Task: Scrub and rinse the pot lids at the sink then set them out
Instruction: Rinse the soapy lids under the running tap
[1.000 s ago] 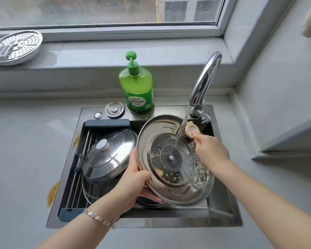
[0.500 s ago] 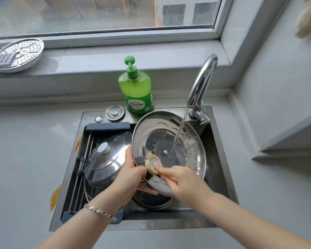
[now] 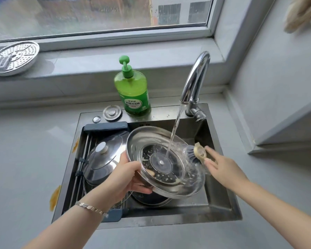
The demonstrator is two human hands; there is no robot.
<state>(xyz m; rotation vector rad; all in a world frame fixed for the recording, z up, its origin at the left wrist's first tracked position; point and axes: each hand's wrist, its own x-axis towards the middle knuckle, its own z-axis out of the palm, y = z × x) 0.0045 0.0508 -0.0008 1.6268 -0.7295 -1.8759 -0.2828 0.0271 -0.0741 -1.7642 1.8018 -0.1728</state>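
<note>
Lid (image 3: 162, 162): over sink (image 3: 223, 220), underside up, tilted; water (image 3: 174, 133) from faucet (image 3: 194, 78) lands near its centre.
Left hand (image 3: 127, 177): grips lid's near-left rim, fingers curled under it.
Right hand (image 3: 221, 166): pinches handle of brush (image 3: 196, 152) w/ thumb + fingertip, other fingers stretched out; grip a bit blurred. Bristles touch lid's right rim.
Done so far: inside of this lid is wet and water sheets off it, so scrub + rinse look well under way.
Left on this lid: pale bits cling to the inner ring on the near side, so prob. more scrubbing. Top side is hidden, can't judge it.
Second lid (image 3: 102, 159): white knob, sits in left half of sink just beside held lid, on sth I can't make out. Can't tell if it's washed.
Set out: not yet, both lids are at the sink. Steamer plate (image 3: 13, 58) lies on the sill, well apart.
Overall: approx first half of the job, my guess.
Vs 0.5 s ago: brush was at near-left rim just beside left hand; now it's across at the right rim. Right hand was in front of lid, now to its right.
Vs 1.0 s ago: brush was at far-right rim below faucet, so it has gone round the rim and back.
Unchanged: left-hand grip, water running, second lid, soap bottle (image 3: 133, 90).
</note>
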